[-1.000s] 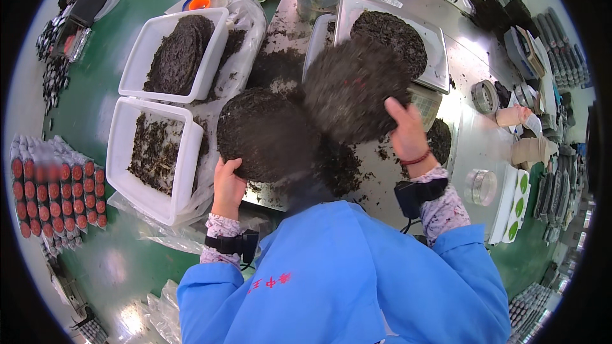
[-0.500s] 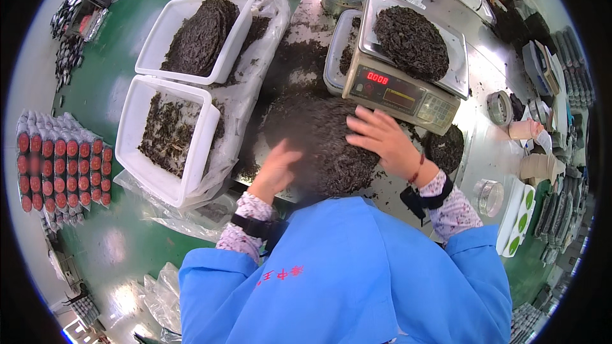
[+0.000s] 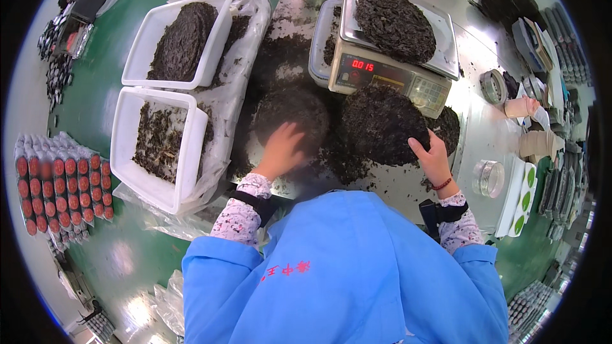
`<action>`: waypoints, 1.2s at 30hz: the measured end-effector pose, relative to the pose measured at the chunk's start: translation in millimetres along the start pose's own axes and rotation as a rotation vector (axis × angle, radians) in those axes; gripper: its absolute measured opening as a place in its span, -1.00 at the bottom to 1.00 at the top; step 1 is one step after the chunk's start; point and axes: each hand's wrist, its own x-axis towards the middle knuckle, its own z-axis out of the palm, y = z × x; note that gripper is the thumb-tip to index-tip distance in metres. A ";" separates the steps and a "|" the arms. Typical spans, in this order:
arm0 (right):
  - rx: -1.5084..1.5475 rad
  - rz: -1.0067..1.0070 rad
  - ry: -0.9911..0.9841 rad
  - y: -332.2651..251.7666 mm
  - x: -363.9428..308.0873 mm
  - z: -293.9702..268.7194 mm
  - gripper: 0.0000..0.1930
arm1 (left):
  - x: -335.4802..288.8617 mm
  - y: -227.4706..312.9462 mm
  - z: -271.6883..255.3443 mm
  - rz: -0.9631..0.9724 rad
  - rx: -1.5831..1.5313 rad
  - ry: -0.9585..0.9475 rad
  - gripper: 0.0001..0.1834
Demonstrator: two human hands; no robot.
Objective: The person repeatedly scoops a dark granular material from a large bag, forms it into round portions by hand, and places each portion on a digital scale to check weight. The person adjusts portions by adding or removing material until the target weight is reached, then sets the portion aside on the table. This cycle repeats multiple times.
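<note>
My right hand (image 3: 435, 164) grips the right edge of a round, dark seaweed cake (image 3: 382, 129), thumb on top and fingers behind. This cake is tilted up in front of the digital scale (image 3: 382, 79), covering part of its panel. My left hand (image 3: 280, 151) has its fingers stretched over the near edge of a second dark seaweed cake (image 3: 294, 107) on the metal table; a blur hides some detail there. Another cake (image 3: 395, 25) lies on the scale's pan. Loose seaweed crumbs (image 3: 341, 159) are scattered between my hands.
Two white tubs stand on the left: the far tub (image 3: 137, 57) holds stacked cakes, the near tub (image 3: 120, 146) loose bits. Behind the scale's left side sits a shallow tray (image 3: 317, 57). A clear round container (image 3: 489, 178) and green-dotted white sheets (image 3: 516, 210) are at right.
My right hand was spread over the seaweed in the middle; now it holds a cake by the right edge, lifted toward the scale. My left hand has moved farther onto the other cake.
</note>
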 end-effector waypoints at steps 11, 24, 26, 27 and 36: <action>0.171 0.028 -0.185 -1.5 3.8 1.0 -0.41 | -7.3 18.0 -118.4 -0.355 -1.095 0.964 -0.67; 0.836 0.019 -0.281 -51.8 62.1 78.5 -0.60 | 4.6 70.4 -83.0 -0.541 -1.915 0.391 -0.59; 0.826 0.027 -0.275 -43.3 64.3 80.6 -0.57 | 8.7 79.2 -90.2 -0.511 -1.965 0.359 -0.56; 0.692 -0.050 -0.246 -33.8 68.3 85.4 -0.50 | 11.3 84.2 -92.9 -0.495 -1.991 0.338 -0.55; -0.212 -0.430 0.215 -65.4 184.5 -26.7 -0.62 | 84.5 70.8 -126.4 -0.462 -2.027 0.408 -0.55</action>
